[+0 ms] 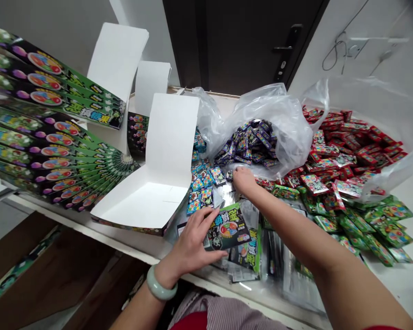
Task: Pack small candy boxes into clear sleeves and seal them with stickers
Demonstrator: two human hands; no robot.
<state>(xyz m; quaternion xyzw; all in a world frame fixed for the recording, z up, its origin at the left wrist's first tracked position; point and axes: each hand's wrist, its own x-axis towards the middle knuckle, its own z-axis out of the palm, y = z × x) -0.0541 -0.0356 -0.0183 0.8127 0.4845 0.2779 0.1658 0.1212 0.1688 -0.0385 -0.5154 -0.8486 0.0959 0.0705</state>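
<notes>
My left grip [192, 243] is narrow, fingers closed over the edge of a green foil packet [229, 227], holding it flat just right of the open white box [141, 201]. A jade bangle [161, 283] sits on that wrist. My right grip [244, 179] is curled downward farther from me, right of the box, fingertips at the front of a purple packet pile [249, 142]. Can't tell if it holds anything.

Blue packets [199, 183] lie loose right against the box's right side. The purple pile sits beyond them, right of the box, inside a clear plastic bag [278, 128]. Red packets [344, 156] are heaped farther right of the box, and more green packets [388, 229] lie past my right forearm, well right of it. Clear bags of packets [296, 275] lie on the surface [89, 238] under my right arm, right of the box.

Left of the box, printed green cartons [51, 156] are stacked in a fan, and a second white box lid [151, 87] stands behind it. A dark door [241, 46] with a black handle [289, 50] is beyond the box. Brown cardboard [44, 270] sits below the surface, in front of the box and left.
</notes>
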